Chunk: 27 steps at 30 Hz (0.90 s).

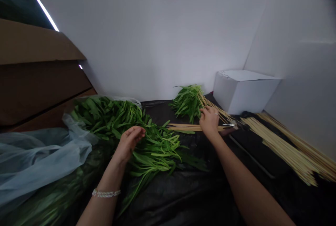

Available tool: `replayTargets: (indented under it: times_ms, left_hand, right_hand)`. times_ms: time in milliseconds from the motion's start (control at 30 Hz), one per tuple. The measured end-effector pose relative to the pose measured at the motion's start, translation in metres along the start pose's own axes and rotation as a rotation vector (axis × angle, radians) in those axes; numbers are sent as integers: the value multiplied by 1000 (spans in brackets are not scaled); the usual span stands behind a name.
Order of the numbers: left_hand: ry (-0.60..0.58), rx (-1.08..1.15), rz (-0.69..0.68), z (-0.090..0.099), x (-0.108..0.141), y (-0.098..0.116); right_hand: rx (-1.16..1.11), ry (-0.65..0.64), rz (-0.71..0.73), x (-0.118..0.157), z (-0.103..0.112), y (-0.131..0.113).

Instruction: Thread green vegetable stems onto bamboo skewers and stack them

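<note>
Head view: left of the white box point(232, 94), your right hand point(209, 118) bends its fingers over thin wooden sticks point(181, 127), beside a leafy bundle point(187, 101); whether they grip, I cannot tell. Farther left of the box, your left hand point(131, 141) curls, fingers drawn in, over loose long-leaved greens point(157, 152); its grip is unclear.

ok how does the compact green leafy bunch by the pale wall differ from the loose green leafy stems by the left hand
The compact green leafy bunch is a tight clump, while the loose green leafy stems fan out.
Thin tan sticks extend from the bunch's right side; the loose stems show pale green stalks there.
The bunch is smaller than the loose spread.
Both have narrow green leaves.
</note>
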<state>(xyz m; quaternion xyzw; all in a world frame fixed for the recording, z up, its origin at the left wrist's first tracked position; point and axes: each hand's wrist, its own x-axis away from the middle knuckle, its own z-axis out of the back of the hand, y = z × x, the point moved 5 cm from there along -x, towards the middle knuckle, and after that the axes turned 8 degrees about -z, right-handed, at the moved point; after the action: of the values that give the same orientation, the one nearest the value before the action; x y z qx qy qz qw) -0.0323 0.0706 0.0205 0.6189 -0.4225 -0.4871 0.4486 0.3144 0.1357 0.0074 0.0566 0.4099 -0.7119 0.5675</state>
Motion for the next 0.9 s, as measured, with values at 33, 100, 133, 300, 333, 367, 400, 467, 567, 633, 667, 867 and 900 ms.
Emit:
replayTargets:
  times_ms: [33,100,133,300,333,367,400,467,567,633,667,867,900]
  left_hand:
    - [-36,-80,-46,-3,2,3]
    - [-139,-217,-113,-13,7,10]
    - [-196,-262,-126,-18,9,12]
    - [-400,-319,-101,-33,17,13]
    - [-416,-319,-98,-34,18,12]
    - [-429,-320,-95,-35,18,11]
    - [-443,-323,-92,-36,19,10]
    - [-481,-350,-96,-39,21,8]
    - [-574,-442,-146,-46,26,4]
    - [-668,-530,-216,-52,30,0]
    - [-714,-589,-259,-54,32,-2]
    - [-822,-845,-399,-55,34,-14]
    - [-821,-827,-389,-54,34,-13]
  right_hand:
    - [-10,-69,71,3,-3,-10]
    - [7,-279,236,13,-14,-29]
    - [29,-367,307,20,-19,-37]
    - [281,-543,453,45,-36,-49]
    - [316,-548,458,47,-38,-48]
    - [339,-546,462,49,-39,-48]
    - [351,-540,467,50,-40,-48]
    - [367,-527,483,51,-41,-47]
    - [377,-516,494,52,-42,-47]
    - [369,-516,472,52,-43,-46]
    - [364,-516,452,51,-43,-45]
    - [328,-504,381,46,-42,-41]
    - [315,-494,388,46,-41,-42]
